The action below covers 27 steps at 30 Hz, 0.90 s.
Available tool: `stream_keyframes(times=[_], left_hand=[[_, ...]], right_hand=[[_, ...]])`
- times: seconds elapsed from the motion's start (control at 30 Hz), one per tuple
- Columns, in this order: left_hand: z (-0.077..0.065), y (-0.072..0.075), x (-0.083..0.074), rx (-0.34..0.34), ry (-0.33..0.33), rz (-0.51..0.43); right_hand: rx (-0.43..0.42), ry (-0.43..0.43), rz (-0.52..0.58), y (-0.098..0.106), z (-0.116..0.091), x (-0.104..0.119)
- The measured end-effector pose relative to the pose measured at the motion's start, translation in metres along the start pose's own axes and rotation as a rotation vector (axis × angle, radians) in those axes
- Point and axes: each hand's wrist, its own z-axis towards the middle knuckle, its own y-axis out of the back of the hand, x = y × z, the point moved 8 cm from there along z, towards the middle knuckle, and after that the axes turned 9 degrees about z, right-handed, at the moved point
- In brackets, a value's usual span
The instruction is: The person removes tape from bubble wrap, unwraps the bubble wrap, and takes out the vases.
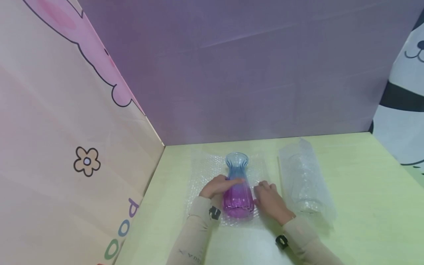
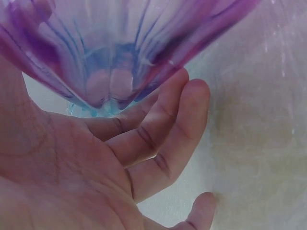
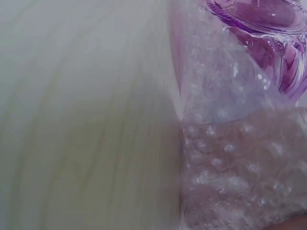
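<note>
A ribbed glass vase (image 1: 238, 202), blue at its flared mouth and purple at the base, lies on a sheet of bubble wrap (image 1: 205, 167), mouth pointing away. My left hand (image 1: 216, 187) holds it from the left, thumb across its body. Below the purple glass in the left wrist view, curled fingers (image 2: 160, 139) reach round its side. On the vase's right, my right hand (image 1: 269, 200) grips the sheet's right part with bent fingers. Raised bubble wrap (image 3: 230, 167) covers much of that hand in the right wrist view, with the purple base behind.
Right of my right hand, a clear glass vessel (image 1: 306, 191) lies on or in another sheet of translucent wrap (image 1: 322, 195). The pale yellow table (image 1: 367, 191) meets a purple back wall (image 1: 265, 73) and a printed left panel (image 1: 49, 147).
</note>
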Motion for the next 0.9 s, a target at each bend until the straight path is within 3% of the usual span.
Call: stream_keyframes(times=[0.37, 0.9], left_hand=[[0.0041, 0.0014, 0.0005, 0.003, -0.039, 0.034], [0.0004, 0.0008, 0.0038, 0.007, -0.009, -0.019]], right_hand=[[0.009, -0.003, 0.001, -0.0013, 0.0003, -0.0016], [-0.008, 0.028, -0.005, -0.0013, -0.0002, -0.0003]])
